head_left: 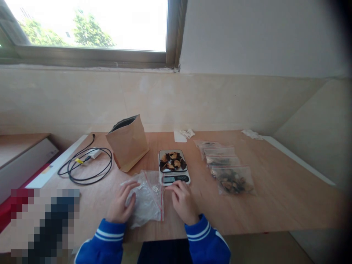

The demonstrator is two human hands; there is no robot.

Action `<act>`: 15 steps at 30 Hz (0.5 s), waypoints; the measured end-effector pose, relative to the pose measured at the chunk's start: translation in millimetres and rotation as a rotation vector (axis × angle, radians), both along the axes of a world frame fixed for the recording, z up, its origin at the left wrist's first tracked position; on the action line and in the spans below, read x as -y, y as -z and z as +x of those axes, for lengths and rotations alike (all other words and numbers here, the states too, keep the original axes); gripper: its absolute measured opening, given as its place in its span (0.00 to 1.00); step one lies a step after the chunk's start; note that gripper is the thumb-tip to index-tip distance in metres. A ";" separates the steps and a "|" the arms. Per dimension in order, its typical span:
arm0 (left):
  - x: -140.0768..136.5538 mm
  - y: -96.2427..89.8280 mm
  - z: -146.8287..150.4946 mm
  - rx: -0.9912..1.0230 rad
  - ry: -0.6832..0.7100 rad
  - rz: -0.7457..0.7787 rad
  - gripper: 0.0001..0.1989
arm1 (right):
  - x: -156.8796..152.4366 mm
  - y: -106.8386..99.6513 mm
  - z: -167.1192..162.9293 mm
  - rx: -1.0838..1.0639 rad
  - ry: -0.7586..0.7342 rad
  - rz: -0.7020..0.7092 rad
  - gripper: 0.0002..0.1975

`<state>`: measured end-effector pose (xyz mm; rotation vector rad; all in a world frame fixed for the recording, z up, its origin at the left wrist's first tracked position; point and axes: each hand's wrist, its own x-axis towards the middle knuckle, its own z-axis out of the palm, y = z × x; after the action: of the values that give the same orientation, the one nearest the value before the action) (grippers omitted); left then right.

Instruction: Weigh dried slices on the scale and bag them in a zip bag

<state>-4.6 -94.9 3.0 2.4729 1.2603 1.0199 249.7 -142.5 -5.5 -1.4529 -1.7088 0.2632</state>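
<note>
Left grip (pixel 122 202): half open, a gap between thumb and curved fingers; at the bag's left side.
Right grip (pixel 183 201): fingers bent, tips at the bag's right edge; cannot tell whether they pinch it.
Bag (pixel 145 203): flat on the near bench (pixel 247 216), between the grips; red-lined edge faces right, long axis unclear.
Scale (pixel 176 179): just beyond, carrying dried slices (pixel 173 161).
Filled bags (pixel 233 181): right of it.
Pouch (pixel 129 143): far left, upright.

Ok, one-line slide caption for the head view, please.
Left hand at clear zip bags, right hand at the front of a digital scale bearing dried brown pieces.
</note>
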 end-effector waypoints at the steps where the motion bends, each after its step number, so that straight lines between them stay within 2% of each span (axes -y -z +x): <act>1: 8.3 0.0 1.6 -0.083 0.039 -0.035 0.18 | 1.6 -1.3 -6.4 0.025 -0.042 -0.008 0.18; 4: 28.9 -1.4 3.4 -0.225 0.041 -0.098 0.21 | 4.6 -6.4 -23.5 0.058 -0.132 -0.056 0.19; 7: 41.0 -4.3 0.1 -0.257 -0.025 -0.123 0.20 | 4.5 -12.8 -35.4 0.086 -0.184 -0.108 0.18; 13: 45.3 1.7 -7.1 -0.244 -0.228 -0.169 0.21 | 1.8 -19.1 -48.8 0.085 -0.257 -0.115 0.18; 15: 44.2 7.5 -6.3 -0.267 -0.277 -0.179 0.20 | 2.1 -18.8 -52.1 0.075 -0.230 -0.107 0.17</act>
<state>-11.0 -139.1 -4.5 2.4002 1.7308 0.6065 197.6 -144.6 13.3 -1.3563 -1.9519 0.4342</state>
